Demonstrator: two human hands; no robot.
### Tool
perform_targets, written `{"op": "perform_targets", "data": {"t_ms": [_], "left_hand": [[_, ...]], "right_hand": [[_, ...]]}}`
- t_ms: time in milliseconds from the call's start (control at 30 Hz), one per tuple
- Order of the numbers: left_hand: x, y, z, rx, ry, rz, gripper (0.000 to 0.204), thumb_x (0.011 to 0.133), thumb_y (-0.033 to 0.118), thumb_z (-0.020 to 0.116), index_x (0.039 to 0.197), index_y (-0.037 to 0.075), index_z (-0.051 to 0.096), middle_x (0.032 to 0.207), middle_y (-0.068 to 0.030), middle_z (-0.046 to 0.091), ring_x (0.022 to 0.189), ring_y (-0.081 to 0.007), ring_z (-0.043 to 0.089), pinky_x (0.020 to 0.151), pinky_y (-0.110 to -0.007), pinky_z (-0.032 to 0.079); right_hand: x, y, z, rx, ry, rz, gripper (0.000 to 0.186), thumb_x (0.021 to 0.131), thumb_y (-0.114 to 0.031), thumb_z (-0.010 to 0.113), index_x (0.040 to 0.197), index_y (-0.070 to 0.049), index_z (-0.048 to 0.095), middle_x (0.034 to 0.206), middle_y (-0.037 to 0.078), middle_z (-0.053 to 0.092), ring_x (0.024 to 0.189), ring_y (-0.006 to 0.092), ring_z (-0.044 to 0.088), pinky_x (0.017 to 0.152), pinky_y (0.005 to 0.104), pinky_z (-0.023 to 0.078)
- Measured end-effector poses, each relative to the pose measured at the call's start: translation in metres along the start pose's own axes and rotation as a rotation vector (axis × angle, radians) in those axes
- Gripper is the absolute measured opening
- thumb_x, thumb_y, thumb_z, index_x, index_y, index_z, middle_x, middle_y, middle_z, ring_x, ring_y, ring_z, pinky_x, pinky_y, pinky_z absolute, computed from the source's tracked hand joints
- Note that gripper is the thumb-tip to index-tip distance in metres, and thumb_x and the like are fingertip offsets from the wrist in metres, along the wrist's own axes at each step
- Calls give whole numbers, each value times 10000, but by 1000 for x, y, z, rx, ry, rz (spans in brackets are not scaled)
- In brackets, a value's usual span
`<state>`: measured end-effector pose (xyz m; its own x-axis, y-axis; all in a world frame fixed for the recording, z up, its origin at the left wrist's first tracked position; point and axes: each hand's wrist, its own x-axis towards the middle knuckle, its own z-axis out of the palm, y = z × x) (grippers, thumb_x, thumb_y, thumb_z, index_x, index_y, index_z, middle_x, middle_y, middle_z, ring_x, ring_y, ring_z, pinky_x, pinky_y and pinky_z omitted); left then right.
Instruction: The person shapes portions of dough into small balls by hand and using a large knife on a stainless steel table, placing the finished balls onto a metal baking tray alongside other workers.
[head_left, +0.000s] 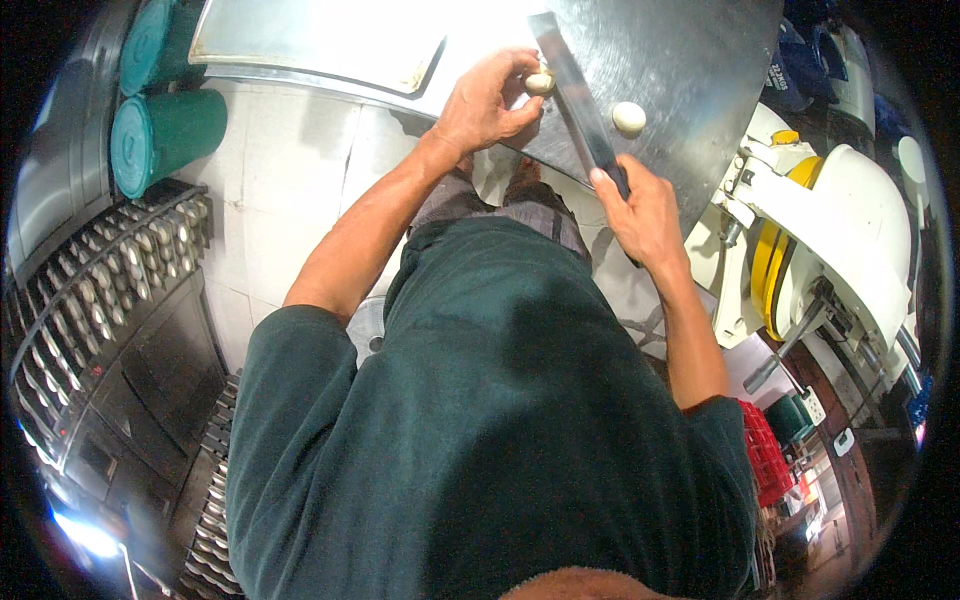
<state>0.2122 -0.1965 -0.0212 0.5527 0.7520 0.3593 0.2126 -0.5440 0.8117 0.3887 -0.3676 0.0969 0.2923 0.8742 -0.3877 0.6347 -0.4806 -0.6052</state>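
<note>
My left hand point(488, 100) rests on the steel worktable point(690, 70), its fingers closed around a small pale dough piece point(540, 83). My right hand point(645, 212) grips the handle of a long flat-bladed knife point(570, 85), whose blade runs up across the table just right of that dough piece. A second round dough ball point(628, 117) lies on the steel to the right of the blade, apart from both hands.
A shallow metal tray point(320, 40) lies at the table's far left. Two teal cylindrical containers point(165, 135) stand at the left, above racks of small dough pieces point(120, 270). A white and yellow machine point(830, 250) stands at the right, with a red crate point(762, 450) below.
</note>
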Motion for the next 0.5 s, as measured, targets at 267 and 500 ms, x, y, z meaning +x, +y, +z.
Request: {"op": "perform_targets", "data": {"t_ms": [267,500], "left_hand": [[-3,6,-4,-1,-100,-182,464,786,266,907,1152,75,697,1004,-82,723,871,-182,724,756,-313,597],[-2,3,-4,-5,-91,-137,386,793,242,902,1087,66,724,960,-66,716,800,-159,706,710,-288,585]], "right_hand": [[-22,2,5,63,-55,86,330,961,-304,705,1036,16,687,662,255,609,619,406,662,590,452,488],[-1,-2,10,-48,-28,3,335,967,-326,663,1004,6,692,698,262,639,693,438,688,640,486,513]]}}
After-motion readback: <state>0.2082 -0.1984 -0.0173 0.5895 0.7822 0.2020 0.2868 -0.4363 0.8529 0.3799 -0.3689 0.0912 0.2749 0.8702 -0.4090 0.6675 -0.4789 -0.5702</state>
